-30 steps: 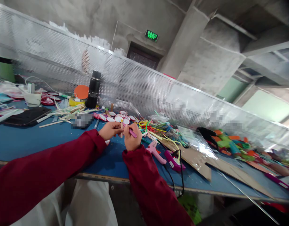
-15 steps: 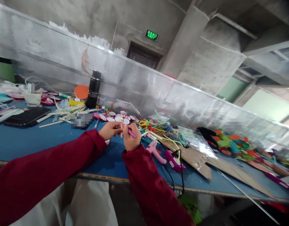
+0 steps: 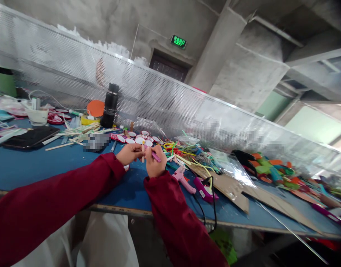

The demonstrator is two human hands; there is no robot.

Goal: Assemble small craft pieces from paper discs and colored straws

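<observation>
My left hand is closed, its fingertips pinching a short pale craft stick held upright. Close beside it, my right hand is wrapped round a pink pen-like tool. The tool's front end meets the stick, though the fingers partly hide its tip. Both hands are over the blue table. Right of my right hand lies a pink glue gun, with a purple device beside it.
Behind the hands are white, red-rimmed discs and a black bottle. Loose wooden sticks and a dark phone lie left. Coloured strips, cardboard and black cables lie right. A perforated metal screen backs the table.
</observation>
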